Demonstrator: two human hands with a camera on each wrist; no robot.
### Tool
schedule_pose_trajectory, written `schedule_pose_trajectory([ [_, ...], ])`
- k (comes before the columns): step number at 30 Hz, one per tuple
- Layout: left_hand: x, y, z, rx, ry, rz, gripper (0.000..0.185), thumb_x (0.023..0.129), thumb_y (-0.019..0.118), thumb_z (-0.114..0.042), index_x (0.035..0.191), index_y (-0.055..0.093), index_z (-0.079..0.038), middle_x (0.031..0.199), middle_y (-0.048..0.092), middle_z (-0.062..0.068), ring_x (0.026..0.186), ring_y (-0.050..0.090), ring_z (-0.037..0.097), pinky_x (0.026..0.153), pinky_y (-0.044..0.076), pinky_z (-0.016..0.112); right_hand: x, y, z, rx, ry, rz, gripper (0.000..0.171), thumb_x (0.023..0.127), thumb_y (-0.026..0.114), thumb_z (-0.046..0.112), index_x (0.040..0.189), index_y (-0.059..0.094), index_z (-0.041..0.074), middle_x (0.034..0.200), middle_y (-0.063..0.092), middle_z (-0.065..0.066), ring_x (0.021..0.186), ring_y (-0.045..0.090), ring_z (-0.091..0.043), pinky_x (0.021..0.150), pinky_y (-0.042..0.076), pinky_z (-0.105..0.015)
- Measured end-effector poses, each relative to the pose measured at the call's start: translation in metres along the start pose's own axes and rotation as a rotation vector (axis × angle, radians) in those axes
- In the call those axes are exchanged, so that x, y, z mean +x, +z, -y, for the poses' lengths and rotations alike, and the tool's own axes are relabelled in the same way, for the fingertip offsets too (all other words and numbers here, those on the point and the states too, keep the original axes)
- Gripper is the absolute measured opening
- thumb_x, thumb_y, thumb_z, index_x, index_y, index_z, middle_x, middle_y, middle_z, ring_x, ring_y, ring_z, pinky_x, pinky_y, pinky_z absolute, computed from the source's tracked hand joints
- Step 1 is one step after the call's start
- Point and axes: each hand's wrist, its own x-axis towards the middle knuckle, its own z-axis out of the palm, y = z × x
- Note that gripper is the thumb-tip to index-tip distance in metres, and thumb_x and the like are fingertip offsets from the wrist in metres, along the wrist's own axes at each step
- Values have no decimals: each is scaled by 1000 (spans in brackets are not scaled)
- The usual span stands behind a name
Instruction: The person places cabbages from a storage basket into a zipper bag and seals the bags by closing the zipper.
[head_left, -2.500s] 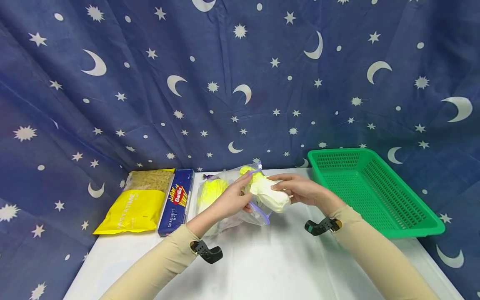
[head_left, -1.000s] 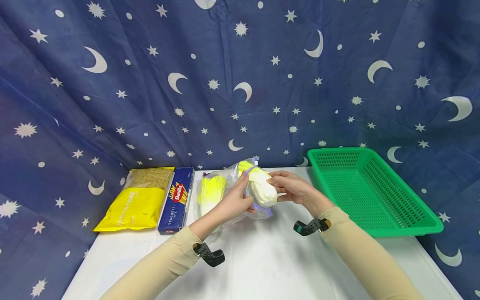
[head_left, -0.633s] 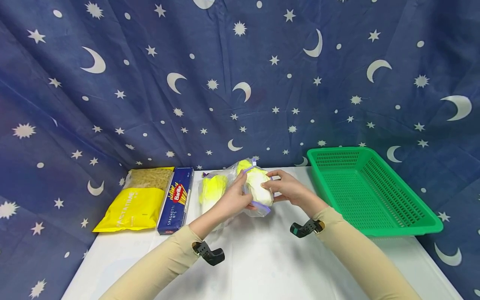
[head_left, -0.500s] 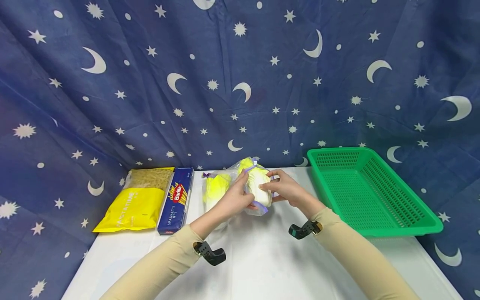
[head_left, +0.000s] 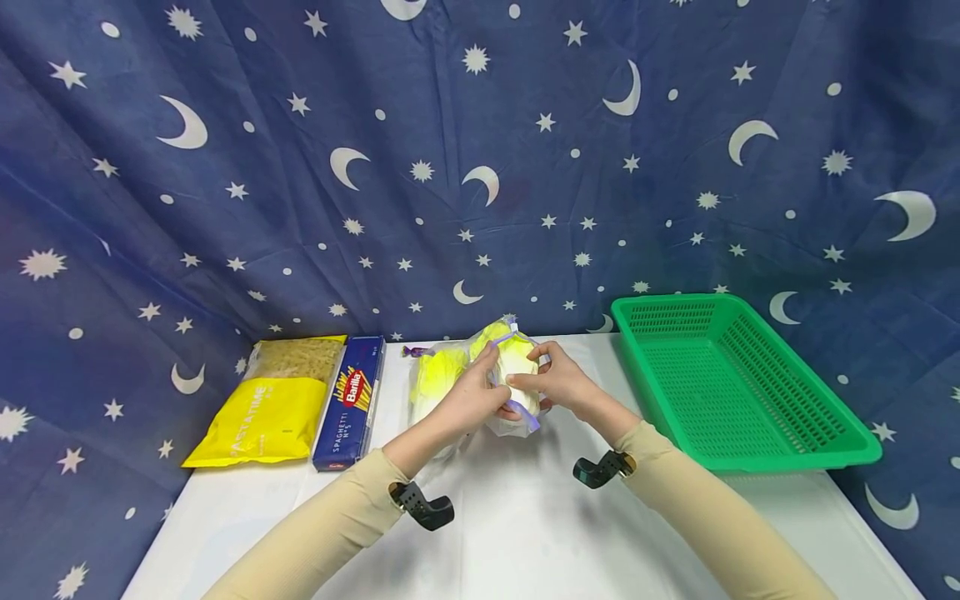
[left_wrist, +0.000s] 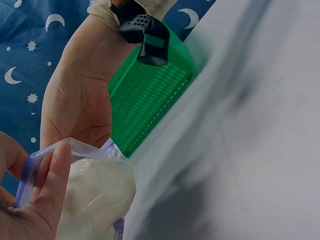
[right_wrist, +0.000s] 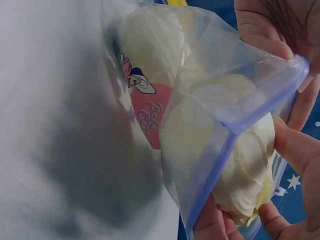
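Note:
My left hand (head_left: 471, 398) pinches the purple zip edge of a clear zip bag (right_wrist: 212, 42). In the left wrist view, its fingers (left_wrist: 54, 175) lie over the rim. One napa cabbage (head_left: 438, 377), yellow-leaved and pale at the base, lies inside the bag, partly behind my left hand. My right hand (head_left: 562, 383) grips a second napa cabbage (right_wrist: 247, 172) at its white base. This one sits within the bag's gaping mouth. The right wrist view shows thumb and fingers on both sides of it. A printed cartoon and pink patch mark the bag.
A yellow pasta bag (head_left: 273, 417) and a blue spaghetti box (head_left: 349, 408) lie at the left. Behind the zip bag is a small purple wrapped item (head_left: 414, 352). A green plastic basket (head_left: 795, 460) stands at the right, near the dark curtain (head_left: 675, 225).
The second cabbage has moved left and further into the zip bag, my right hand travelling with it. My left hand has stayed at the bag's edge. The bagged cabbage has shifted slightly right.

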Motion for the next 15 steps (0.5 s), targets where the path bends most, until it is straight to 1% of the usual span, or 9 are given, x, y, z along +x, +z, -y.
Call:
schedule_pose_trajectory([
  [4,0,0,0,-23,-3,11,84,89,52,4,162,10,1,171,0,6,66,70,17,70,63,33,-4,-4,-1,5,-15,29,60,90,80,32,131,45,7,107,58,-18,85,63,-25,66,61,-40],
  [7,1,-1,1,-30,-5,13,84,90,52,4,163,10,0,172,0,5,66,70,18,70,63,33,-8,-11,-3,12,-36,58,53,95,75,31,134,50,6,117,59,-20,97,63,-31,72,62,-40],
  [10,0,-1,2,-35,-6,11,84,90,52,4,163,11,-1,172,1,4,65,70,18,70,63,32,-13,-18,-6,14,-67,52,46,99,69,28,136,56,5,127,59,-21,112,59,-39,77,62,-42],
  [12,0,-2,2,-31,-8,8,84,90,52,3,163,11,-2,172,1,3,65,70,18,70,63,31,-16,-22,-8,-5,-87,6,41,101,66,26,135,60,4,130,59,-21,116,57,-40,80,62,-42],
  [15,1,-2,2,-30,-15,8,84,90,52,3,163,11,-3,172,1,2,65,70,18,70,63,31,-18,-23,-13,-25,-101,-107,33,101,63,20,128,62,0,129,59,-21,116,58,-37,84,60,-43],
])
